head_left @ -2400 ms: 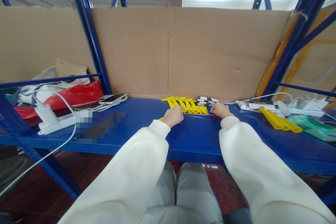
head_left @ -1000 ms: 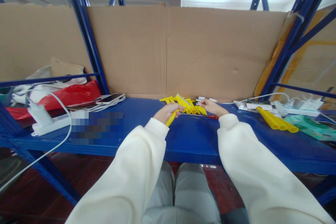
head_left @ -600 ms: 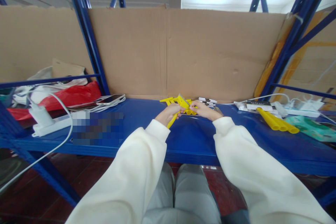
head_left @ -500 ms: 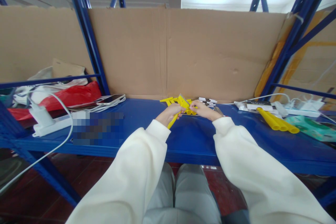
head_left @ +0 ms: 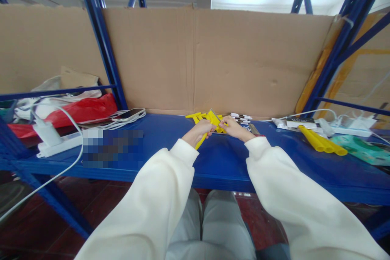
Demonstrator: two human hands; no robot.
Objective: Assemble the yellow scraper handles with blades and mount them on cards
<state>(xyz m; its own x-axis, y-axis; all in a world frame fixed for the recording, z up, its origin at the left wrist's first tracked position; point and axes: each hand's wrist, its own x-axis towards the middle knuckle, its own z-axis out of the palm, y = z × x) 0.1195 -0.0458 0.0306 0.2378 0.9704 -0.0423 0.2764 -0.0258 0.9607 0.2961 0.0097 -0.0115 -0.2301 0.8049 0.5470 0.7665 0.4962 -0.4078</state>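
Observation:
My left hand is closed around the handle of a yellow scraper. Its handle sticks out below my fist, and its wide head with a greyish edge rises above my fingers. Close on the other side, my right hand pinches at the head's right side; what lies between those fingertips is too small to make out. Behind my hands is a pile of yellow T-shaped pieces, partly covered. Several black-and-white marker-like sticks lie just beyond my right hand.
The blue shelf backs onto a cardboard wall. Yellow tubes and a green packet lie right, by a power strip. At left are a phone, a white charger and a red bag.
Both hands stay together at the scraper with almost the same grip. My right hand has shifted very slightly left, and the scraper's head has turned a little.

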